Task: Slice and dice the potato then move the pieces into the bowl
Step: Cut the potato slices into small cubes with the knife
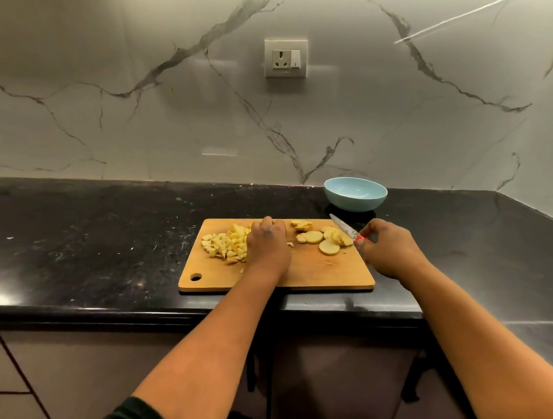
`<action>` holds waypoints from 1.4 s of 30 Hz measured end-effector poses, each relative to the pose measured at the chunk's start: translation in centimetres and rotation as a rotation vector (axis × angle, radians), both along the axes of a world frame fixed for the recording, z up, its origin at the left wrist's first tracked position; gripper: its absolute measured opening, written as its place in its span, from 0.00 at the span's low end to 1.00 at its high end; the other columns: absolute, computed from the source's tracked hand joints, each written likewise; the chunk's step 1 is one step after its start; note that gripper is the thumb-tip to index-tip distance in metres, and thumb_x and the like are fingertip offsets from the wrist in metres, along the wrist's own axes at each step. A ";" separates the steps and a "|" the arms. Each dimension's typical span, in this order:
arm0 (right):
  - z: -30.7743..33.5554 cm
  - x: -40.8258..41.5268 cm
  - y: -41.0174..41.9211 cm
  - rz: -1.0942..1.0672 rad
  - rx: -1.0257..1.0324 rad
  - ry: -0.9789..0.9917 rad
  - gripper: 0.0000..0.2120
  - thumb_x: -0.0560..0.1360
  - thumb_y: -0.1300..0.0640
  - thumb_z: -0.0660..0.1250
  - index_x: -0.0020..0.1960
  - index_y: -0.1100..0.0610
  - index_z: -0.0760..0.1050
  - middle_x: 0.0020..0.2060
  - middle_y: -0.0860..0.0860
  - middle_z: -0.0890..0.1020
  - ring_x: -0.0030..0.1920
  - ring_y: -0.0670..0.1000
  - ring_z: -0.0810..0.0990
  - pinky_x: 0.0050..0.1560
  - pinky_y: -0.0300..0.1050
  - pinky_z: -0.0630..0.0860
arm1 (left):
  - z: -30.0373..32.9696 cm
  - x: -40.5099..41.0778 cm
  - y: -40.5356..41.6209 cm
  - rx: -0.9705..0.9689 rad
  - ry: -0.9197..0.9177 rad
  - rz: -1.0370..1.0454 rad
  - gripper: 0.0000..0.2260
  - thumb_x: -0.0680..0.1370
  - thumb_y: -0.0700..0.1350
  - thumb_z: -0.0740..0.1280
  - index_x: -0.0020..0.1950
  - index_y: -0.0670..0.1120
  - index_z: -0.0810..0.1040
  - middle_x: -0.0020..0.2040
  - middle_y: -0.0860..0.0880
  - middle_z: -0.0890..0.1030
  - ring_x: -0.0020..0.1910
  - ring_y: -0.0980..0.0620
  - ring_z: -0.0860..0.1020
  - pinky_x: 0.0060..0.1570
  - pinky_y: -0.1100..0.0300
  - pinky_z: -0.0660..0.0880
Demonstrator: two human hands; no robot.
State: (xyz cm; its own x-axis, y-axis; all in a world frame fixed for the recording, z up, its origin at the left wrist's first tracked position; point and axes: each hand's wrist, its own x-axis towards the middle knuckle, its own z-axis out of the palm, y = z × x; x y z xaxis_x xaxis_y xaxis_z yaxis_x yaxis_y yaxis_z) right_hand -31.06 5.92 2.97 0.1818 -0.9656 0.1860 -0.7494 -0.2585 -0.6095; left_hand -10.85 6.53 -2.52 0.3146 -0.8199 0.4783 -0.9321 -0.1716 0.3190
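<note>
Right hand (pixel 388 250) gripping red-handled knife (pixel 346 229), blade pointing toward 10 o'clock. Round potato slices (pixel 324 240) on cutting board (pixel 309 271), at 9 o'clock of that grip. Left hand (pixel 267 245) flat, fingers straight, against diced pieces (pixel 224 244). Bowl (pixel 354 194) at 12 o'clock.

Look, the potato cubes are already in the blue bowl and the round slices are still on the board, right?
Not quite. The head view shows the bowl holds no potato. The cubes lie in a pile on the left side of the board, beside the left hand. The round slices are on the board, as you said, near the knife in the right hand.
</note>
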 end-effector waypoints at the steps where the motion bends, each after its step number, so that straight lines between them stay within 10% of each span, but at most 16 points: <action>1: -0.1 -0.1 -0.2 -0.009 -0.003 -0.029 0.08 0.78 0.57 0.66 0.57 0.56 0.76 0.50 0.52 0.79 0.51 0.53 0.79 0.53 0.49 0.78 | 0.2 -0.2 -0.1 0.018 -0.002 -0.008 0.10 0.81 0.39 0.60 0.60 0.45 0.77 0.57 0.45 0.76 0.58 0.47 0.72 0.58 0.55 0.72; 12: -0.7 -0.5 -1.5 -0.023 0.051 -0.096 0.06 0.78 0.54 0.67 0.54 0.53 0.75 0.47 0.54 0.80 0.50 0.54 0.80 0.53 0.53 0.80 | 1.7 -4.8 -2.8 0.383 -0.040 -0.182 0.29 0.77 0.60 0.67 0.73 0.50 0.64 0.71 0.43 0.70 0.72 0.42 0.62 0.68 0.44 0.61; 34: -1.0 -0.4 -1.9 -0.005 0.032 -0.104 0.05 0.78 0.54 0.67 0.53 0.53 0.75 0.50 0.53 0.79 0.50 0.53 0.79 0.52 0.51 0.79 | 1.8 -6.2 -4.4 0.507 0.064 -0.130 0.32 0.77 0.58 0.67 0.76 0.47 0.61 0.74 0.43 0.67 0.75 0.38 0.57 0.72 0.33 0.54; 42: 0.0 0.5 -0.4 0.084 0.125 -0.014 0.07 0.79 0.56 0.65 0.57 0.53 0.73 0.45 0.53 0.80 0.39 0.46 0.79 0.32 0.37 0.72 | -0.3 -3.8 -0.2 0.337 0.067 -0.023 0.29 0.74 0.64 0.64 0.70 0.50 0.69 0.72 0.45 0.69 0.71 0.43 0.62 0.66 0.43 0.61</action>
State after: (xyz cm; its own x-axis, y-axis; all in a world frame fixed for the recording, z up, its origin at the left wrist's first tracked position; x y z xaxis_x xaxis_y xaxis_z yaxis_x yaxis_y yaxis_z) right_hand -30.56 5.51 2.93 0.2614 -0.9628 0.0679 -0.7197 -0.2414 -0.6510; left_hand -14.63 6.35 -2.83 0.3155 -0.9357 0.1579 -0.9158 -0.2567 0.3089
